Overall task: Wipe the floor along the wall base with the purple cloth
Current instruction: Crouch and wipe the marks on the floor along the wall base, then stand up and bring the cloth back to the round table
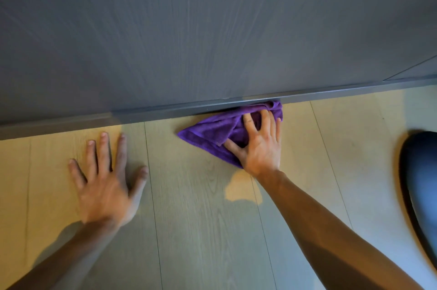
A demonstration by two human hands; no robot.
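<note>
The purple cloth (210, 132) lies bunched on the light wooden floor (201, 207), its far edge pushed against the grey skirting strip (151, 112) at the foot of the dark grey wood-grain wall (189, 29). My right hand (259, 143) presses flat on the cloth's right part, fingers spread, thumb on its near edge. My left hand (106, 178) rests palm down on the bare floor to the left, fingers apart, fingertips close to the skirting. It holds nothing.
A dark rounded object (421, 183) with a bluish top sits on the floor at the right edge, close to my right forearm. A bright patch of light (243, 190) falls on the planks below the cloth.
</note>
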